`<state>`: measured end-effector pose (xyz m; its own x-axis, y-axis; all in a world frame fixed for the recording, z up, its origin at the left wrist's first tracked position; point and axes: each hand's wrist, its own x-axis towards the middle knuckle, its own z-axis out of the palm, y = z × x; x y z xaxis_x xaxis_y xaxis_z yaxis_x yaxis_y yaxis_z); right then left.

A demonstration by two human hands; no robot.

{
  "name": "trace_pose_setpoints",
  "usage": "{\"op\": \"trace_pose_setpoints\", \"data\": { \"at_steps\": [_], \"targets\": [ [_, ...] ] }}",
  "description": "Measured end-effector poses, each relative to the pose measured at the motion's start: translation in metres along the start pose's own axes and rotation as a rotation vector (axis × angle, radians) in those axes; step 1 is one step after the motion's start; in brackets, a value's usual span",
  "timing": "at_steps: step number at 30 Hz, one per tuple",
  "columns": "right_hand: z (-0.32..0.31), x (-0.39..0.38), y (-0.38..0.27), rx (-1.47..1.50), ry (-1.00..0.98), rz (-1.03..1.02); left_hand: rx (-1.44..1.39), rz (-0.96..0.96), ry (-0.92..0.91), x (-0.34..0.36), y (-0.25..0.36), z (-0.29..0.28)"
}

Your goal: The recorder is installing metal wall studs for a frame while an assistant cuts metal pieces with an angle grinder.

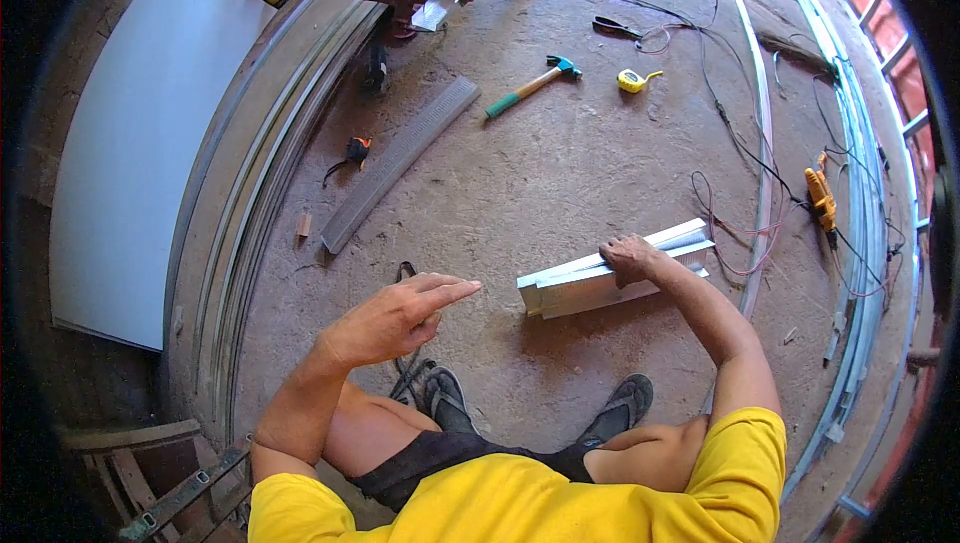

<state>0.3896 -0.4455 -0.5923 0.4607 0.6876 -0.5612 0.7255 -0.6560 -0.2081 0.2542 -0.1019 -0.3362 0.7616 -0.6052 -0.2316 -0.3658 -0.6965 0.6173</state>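
My right hand [630, 259] is wrapped over a short bundle of silvery metal channel pieces [570, 293], which rests at a slant on the concrete floor. My left hand [400, 318] hovers above the floor, left of the channels and apart from them. Its index finger stretches toward the right, the thumb sits below, and nothing shows in it. Part of a black strap-like thing [405, 271] shows behind that hand. Farther off lie a claw hammer [530, 89] with a green and wooden handle and a long, ribbed grey metal strip [400, 163].
A yellow tape measure [632, 82], a dark tape measure [357, 151] and a yellow power tool [821, 198] lie around, with cables at right. Long metal profiles line both sides, and a white panel [140, 153] leans left. A co-worker's hands hold a shiny metal piece [437, 9].
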Motion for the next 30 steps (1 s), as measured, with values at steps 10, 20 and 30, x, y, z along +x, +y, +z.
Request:
{"op": "trace_pose_setpoints", "data": {
  "at_steps": [10,20,30],
  "targets": [
    [0.0,0.0011,-0.0011,-0.006,-0.012,0.012,0.02,-0.001,0.011,0.0003,-0.0004,0.0014],
    [0.0027,0.0003,0.0009,0.005,0.027,0.012,0.009,-0.007,0.005,0.0005,-0.0009,0.0015],
    [0.0048,0.0015,0.0022,-0.002,0.028,-0.015,0.014,-0.022,0.002,-0.0001,-0.0003,0.0016]
  ]
}}
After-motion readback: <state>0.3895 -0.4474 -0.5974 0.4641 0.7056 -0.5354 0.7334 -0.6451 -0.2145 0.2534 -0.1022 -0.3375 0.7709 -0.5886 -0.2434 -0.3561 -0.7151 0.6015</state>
